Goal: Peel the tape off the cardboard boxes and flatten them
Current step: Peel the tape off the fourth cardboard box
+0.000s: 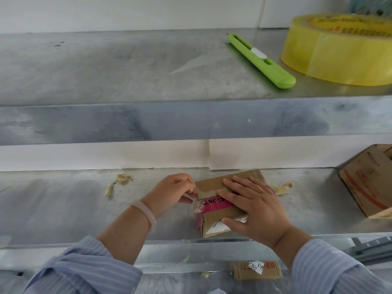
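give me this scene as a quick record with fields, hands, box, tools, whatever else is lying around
left hand: pinches a loose tape strip at the small box's left edge
right hand: fingers spread, pressing down on the small box
small box: on the lower shelf, a pink tape band across it
upper shelf: green utility knife beside a yellow tape roll
second box: far right on the lower shelf, apart from the hands
tape scraps: scattered on the lower shelf
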Demonstrator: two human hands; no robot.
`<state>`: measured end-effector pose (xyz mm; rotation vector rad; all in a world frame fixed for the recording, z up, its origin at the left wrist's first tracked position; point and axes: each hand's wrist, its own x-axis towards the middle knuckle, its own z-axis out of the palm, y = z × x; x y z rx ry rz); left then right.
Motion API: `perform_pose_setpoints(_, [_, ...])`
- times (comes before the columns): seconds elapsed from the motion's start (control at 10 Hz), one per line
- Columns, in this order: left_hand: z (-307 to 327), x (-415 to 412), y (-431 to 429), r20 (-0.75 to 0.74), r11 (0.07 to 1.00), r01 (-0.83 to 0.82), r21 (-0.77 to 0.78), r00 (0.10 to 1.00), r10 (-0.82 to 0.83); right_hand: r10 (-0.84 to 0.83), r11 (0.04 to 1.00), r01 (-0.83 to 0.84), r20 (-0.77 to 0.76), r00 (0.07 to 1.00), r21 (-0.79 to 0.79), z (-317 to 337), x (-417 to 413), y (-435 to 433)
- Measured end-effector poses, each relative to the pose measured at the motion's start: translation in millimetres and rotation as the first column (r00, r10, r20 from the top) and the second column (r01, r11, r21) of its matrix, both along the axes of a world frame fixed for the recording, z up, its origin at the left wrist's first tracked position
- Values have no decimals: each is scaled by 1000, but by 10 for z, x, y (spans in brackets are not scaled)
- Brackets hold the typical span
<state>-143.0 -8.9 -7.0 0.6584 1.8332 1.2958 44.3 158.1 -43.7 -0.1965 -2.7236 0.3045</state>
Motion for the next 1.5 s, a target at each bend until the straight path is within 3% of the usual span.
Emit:
perform_pose_setpoints(0.1, [-40, 65, 46, 124, 990, -143, 17, 982, 140, 0, 1000, 0, -1, 1000, 3, -5, -2, 3])
perform_pose_setpoints(0.2, [-141, 108, 25, -154, 992, -124, -19, 981, 120, 1, 1000, -1, -2, 1000, 11, -4, -1, 6])
perform_pose_setpoints(0.3, [-227, 169, -5, -377, 990, -141, -9, 917, 127, 4, 1000, -4, -3, 1000, 13, -3, -1, 10])
perform_pose_setpoints(0.5, [-274, 224, -40, -552, 979, -146, 144, 809, 202, 5, 1000, -5, 14, 1000, 9, -8, -5, 7])
perform_pose_setpoints(0.6, [-266, 211, -79, -680, 991, -54, 124, 722, 124, 5, 1000, -5, 8, 1000, 8, -4, -5, 7])
perform_pose_setpoints(0.7, [-266, 200, -76, -703, 993, -67, 97, 702, 116, 7, 1000, -7, 1, 1000, 7, -1, -1, 3])
perform_pose_setpoints(0.9, [-190, 196, 61, -631, 987, -157, -41, 770, 96, 10, 1000, -10, -19, 1000, 17, -16, -2, -1])
perform_pose_setpoints(1.1, [-219, 124, 105, -351, 965, -207, -162, 926, 139, -10, 1000, 9, 2, 1000, 19, 27, -50, -27])
perform_pose_setpoints(1.2, [-178, 51, 63, -258, 939, -233, -255, 952, 166, -47, 998, 50, 74, 996, -36, 63, -61, -50])
perform_pose_setpoints(1.3, [-65, 147, 64, -563, 971, -186, -150, 823, 71, -106, 982, 122, 112, 988, -144, 92, -123, -126])
perform_pose_setpoints(1.4, [77, 346, 213, -858, 997, -20, -81, 510, -59, -104, 933, 142, 129, 986, -331, 138, -190, -176])
perform_pose_setpoints(1.5, [90, 516, 418, -830, 960, 145, -239, 482, -280, -212, 685, 159, 14, 977, -711, 239, -157, -130])
